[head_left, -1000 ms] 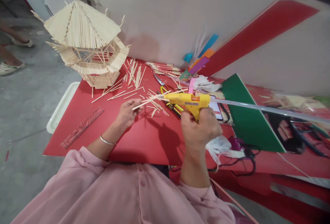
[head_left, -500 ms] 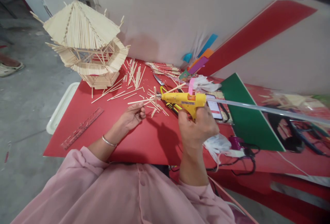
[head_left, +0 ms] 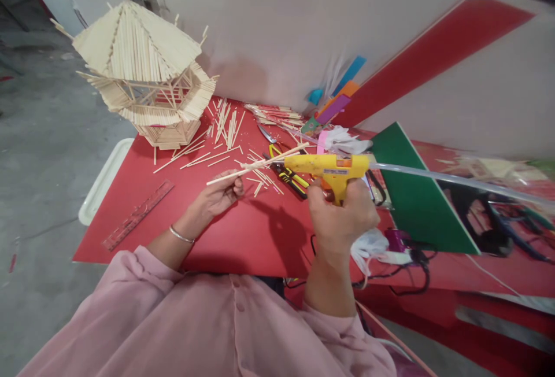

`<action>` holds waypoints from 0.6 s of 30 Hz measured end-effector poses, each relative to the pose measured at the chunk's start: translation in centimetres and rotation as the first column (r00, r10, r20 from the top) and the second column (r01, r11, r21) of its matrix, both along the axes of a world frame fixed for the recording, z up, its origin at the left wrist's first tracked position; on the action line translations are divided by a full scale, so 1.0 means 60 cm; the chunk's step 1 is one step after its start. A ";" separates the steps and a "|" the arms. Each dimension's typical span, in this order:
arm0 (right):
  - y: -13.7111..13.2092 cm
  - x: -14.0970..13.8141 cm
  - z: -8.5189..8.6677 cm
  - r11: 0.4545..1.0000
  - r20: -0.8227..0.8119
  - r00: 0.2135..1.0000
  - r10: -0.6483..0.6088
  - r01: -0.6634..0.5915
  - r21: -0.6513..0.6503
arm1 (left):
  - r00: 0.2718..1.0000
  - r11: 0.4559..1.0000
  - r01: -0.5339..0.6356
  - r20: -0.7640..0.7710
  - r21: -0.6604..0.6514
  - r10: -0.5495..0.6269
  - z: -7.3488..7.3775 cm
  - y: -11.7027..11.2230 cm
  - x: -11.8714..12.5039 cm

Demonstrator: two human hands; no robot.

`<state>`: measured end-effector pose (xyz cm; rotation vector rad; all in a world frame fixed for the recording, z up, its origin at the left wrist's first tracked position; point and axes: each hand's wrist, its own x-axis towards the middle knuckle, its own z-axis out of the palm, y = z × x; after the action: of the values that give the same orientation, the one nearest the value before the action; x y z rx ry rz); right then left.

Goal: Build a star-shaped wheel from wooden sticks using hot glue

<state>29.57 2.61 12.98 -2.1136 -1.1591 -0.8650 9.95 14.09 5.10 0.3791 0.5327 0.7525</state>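
Between the thumb and fingers of my left hand (head_left: 223,193) is a thin wooden stick (head_left: 277,159), slanting up to the right above the table. A short pale piece seems to cross it near its middle; I cannot make out how they join. My right hand (head_left: 344,212) is wrapped round the handle of a yellow glue gun (head_left: 333,166), its nozzle pointing left close to the stick. A long clear glue stick (head_left: 433,176) trails from the gun's rear. Black and yellow pliers (head_left: 291,179) and scissors (head_left: 269,139) lie just behind the stick.
A pavilion model of wooden sticks (head_left: 143,76) stands at the back left of the red table (head_left: 247,244). Loose sticks (head_left: 225,125) are scattered beside it. A clear ruler (head_left: 139,215) lies at left. On the right are a green board (head_left: 416,192), plastic bags (head_left: 370,247) and cables.
My right hand has moved the glue gun to the right, its nozzle drawing away from the middle of the stick. The stick in my left hand has shifted slightly left and turned.
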 end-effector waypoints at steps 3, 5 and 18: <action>-0.005 0.006 0.013 0.999 -0.098 0.995 0.006 -0.010 -0.045 | 0.994 0.966 -0.043 -0.090 0.255 0.068 -0.002 0.013 -0.012; -0.009 0.011 0.022 0.997 -0.149 0.989 0.017 -0.028 -0.069 | 0.971 0.900 -0.077 -0.171 0.429 0.165 0.004 0.022 -0.022; -0.021 0.032 0.021 0.923 0.080 0.970 0.230 -0.191 -0.335 | 0.798 0.537 0.141 -0.417 0.831 0.435 0.026 0.029 -0.045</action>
<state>31.47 1.38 14.26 -2.1592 -1.6568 -0.7462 7.23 15.84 6.65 1.5586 0.7740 1.0533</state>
